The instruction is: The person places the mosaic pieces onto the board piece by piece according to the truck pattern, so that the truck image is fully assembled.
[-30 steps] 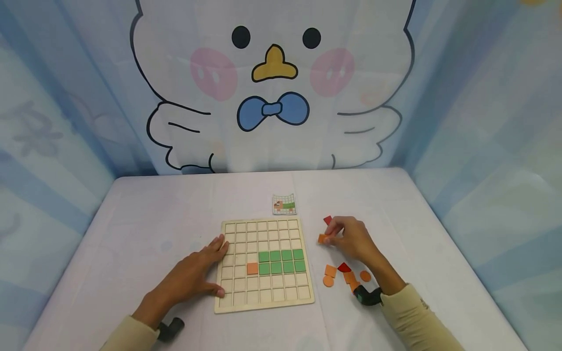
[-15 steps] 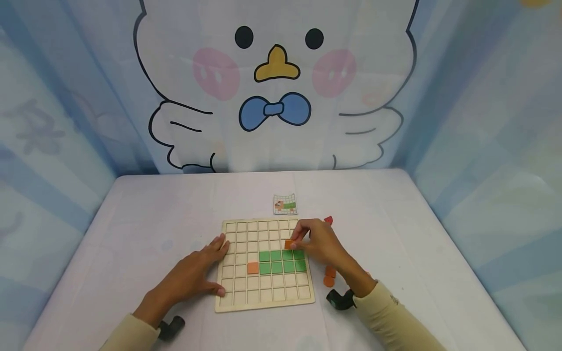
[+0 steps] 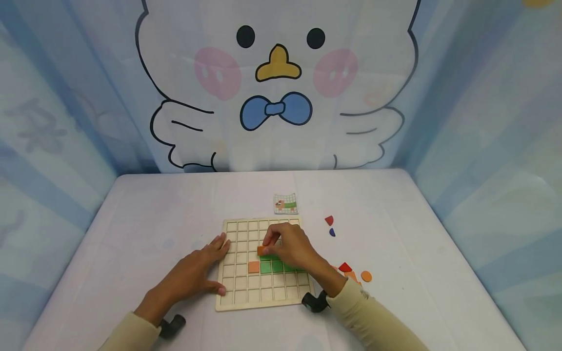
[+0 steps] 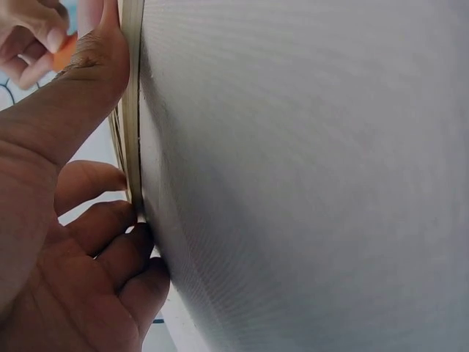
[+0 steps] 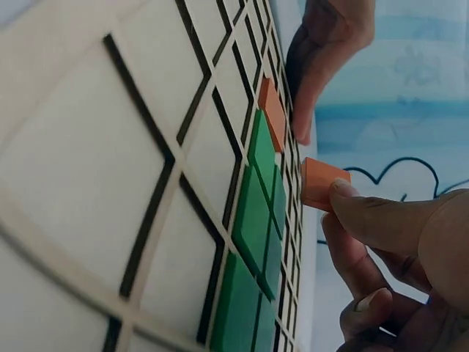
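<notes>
Orange square tile point(image 3: 261, 250) sits in the right hand point(image 3: 287, 243) in the head view, over the wooden grid board point(image 3: 240, 298), at the left end of the upper row of green tiles point(image 3: 265, 268). That grip is narrow, holding the tile between thumb and fingertips. The left hand point(image 3: 199, 265) has a wide grip, thumb and fingers spread along the board's left edge. A salmon tile point(image 3: 253, 267) lies in the lower row. The right hand covers much of the upper green row, and its forearm partly hides the loose orange pieces point(image 3: 350, 275) on the counter point(image 3: 167, 234). The small pattern card's details are hard to make out point(image 3: 286, 204).

In the left wrist view, the board shows nearly edge-on, with the left thumb against its rim; the tile is a blurred orange patch, partly behind that thumb.

In the right wrist view, the tile's flat face and thick side show. It looks light, stiff and perhaps a little slippery, hardly fragile; opposite side edges seem the best place to take hold, leaving the underside free. Whether it touches the board I cannot tell.
</notes>
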`<state>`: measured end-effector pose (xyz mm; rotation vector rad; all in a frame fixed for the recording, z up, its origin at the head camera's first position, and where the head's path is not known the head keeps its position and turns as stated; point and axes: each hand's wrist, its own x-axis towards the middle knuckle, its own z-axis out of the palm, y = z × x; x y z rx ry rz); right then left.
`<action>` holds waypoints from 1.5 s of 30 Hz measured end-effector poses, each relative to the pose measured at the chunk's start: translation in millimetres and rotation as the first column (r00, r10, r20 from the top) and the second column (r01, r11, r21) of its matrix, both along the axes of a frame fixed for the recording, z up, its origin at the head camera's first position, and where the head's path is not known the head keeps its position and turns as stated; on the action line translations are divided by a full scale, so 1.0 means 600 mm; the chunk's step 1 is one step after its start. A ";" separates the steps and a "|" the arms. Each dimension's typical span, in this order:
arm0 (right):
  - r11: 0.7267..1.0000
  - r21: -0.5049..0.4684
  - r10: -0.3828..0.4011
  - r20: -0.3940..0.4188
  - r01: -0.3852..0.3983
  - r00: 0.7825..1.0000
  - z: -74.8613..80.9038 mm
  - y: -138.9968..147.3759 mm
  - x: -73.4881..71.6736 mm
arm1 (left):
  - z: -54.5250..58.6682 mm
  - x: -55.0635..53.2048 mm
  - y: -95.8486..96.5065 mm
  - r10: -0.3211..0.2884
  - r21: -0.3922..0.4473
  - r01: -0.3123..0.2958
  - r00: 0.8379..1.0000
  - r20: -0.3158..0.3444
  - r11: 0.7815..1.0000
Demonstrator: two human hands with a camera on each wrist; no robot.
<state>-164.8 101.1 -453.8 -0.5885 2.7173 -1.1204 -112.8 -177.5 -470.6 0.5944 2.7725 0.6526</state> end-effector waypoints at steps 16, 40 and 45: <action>0.996 0.092 0.009 -0.084 -0.001 0.996 -0.020 -0.044 0.001 | 0.001 -0.002 0.002 -0.022 0.002 0.022 0.999 -0.024 1.000; 0.996 0.084 0.043 -0.060 -0.037 0.997 -0.005 -0.022 0.001 | 0.001 0.000 0.000 -0.020 -0.003 0.020 1.000 -0.019 1.000; 0.998 0.045 -0.031 -0.024 0.033 0.999 0.010 0.012 0.002 | 0.002 0.000 0.003 -0.015 -0.019 0.015 1.000 -0.021 1.000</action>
